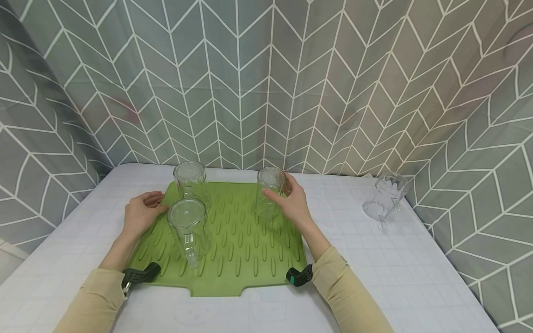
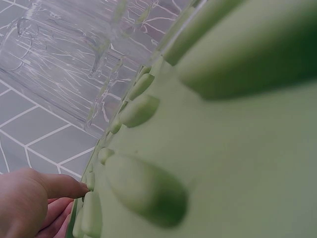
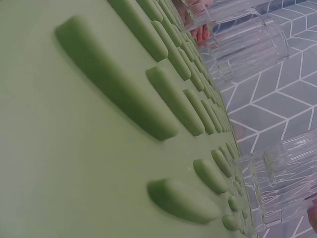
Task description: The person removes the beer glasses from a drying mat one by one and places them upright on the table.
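Observation:
Thumb to the front and fingers behind, my right hand [image 1: 294, 201] grips a clear glass mug [image 1: 267, 209] at the back right of the green ridged mat [image 1: 233, 273]. The mug stands base up; in the right wrist view it shows at the right edge [image 3: 290, 181], partly out of frame. At the mat's left edge, my left hand [image 1: 139, 213] rests with its thumb touching the edge, its fingers loosely bent. The left wrist view shows this thumb and hand [image 2: 29, 198] against the mat [image 2: 237, 148]; the fingers are partly hidden.
Two more glass mugs stand on the mat's left side, one at the back [image 1: 189, 178] and one nearer the front [image 1: 187, 222]. Another glass mug [image 1: 385, 196] is on the white-covered table [image 1: 358, 259] at the far right. A patterned curtain [image 1: 250, 92] hangs behind.

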The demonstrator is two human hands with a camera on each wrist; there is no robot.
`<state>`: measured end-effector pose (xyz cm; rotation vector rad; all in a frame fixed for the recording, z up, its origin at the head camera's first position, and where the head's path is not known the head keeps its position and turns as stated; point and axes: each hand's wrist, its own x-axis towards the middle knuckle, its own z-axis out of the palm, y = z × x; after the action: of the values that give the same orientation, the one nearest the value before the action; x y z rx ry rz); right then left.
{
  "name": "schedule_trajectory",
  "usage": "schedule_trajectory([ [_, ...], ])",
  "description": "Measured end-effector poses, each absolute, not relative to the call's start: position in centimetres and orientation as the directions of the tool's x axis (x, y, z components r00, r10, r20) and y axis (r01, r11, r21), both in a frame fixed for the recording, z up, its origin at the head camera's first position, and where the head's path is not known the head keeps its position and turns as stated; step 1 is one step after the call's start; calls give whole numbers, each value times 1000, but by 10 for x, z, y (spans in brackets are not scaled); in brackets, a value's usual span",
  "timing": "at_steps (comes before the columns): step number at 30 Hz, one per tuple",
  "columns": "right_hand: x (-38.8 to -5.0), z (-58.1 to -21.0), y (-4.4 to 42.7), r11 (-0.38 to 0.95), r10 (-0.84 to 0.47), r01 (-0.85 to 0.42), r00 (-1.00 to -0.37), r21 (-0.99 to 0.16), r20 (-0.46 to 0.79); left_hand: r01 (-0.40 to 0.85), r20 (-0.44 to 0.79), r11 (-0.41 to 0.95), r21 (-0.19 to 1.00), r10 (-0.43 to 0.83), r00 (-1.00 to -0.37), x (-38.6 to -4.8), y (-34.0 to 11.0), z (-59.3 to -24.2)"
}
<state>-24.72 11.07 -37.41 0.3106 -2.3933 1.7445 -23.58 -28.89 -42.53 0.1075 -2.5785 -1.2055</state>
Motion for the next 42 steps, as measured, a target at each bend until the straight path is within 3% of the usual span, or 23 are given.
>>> schedule_trajectory([
  [42, -247, -362, 124, 294, -64, -160, -987, -942, 148, 56, 226, 646, 762, -184, -956, -236, -289, -425],
])
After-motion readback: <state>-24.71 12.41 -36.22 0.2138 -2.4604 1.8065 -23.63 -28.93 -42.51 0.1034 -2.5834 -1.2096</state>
